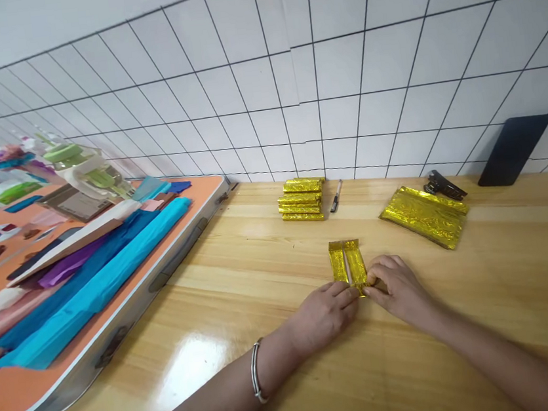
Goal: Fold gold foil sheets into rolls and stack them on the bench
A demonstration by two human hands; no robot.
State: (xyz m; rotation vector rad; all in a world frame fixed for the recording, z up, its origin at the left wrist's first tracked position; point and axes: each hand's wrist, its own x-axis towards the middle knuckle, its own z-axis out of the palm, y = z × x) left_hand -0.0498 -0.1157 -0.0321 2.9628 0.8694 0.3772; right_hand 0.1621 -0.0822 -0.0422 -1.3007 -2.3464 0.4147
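Observation:
A small sheet of shiny gold foil paper point(355, 259) lies on the wooden table in front of me, its two long sides folded in toward a narrow gap down the middle. My left hand point(328, 309) is closed at its lower left, with bent fingertips pressed on the near edge. At the lower right corner, my right hand point(396, 286) pinches the same edge between thumb and fingers. The fingertips of both hands almost meet there and partly hide the near end of the paper.
Folded gold foil strips point(302, 207) are stacked near the wall, beside a pen point(336, 196). To the right lie flat gold foil sheets point(426, 214) with a black clip point(444, 186). A dark phone-like slab point(515, 150) leans on the wall. An orange-topped table point(206, 193) holds rolled coloured paper point(109, 277).

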